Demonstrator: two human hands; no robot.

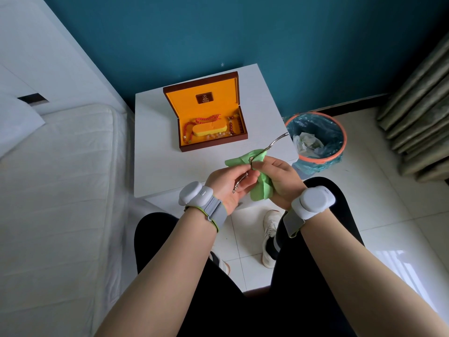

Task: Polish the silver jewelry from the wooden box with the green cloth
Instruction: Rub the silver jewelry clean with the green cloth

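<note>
- While both hands work above the white table's near edge, one thin silver bracelet runs through them.
- Left hand curls round its clasp end.
- Right hand pinches one crumpled soft green cloth around it.
- One open wooden box, orange-lined, holds bead strands.

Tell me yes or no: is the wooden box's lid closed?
No, the wooden box sits on the white table with its lid raised, showing the orange lining and beads inside.
</note>
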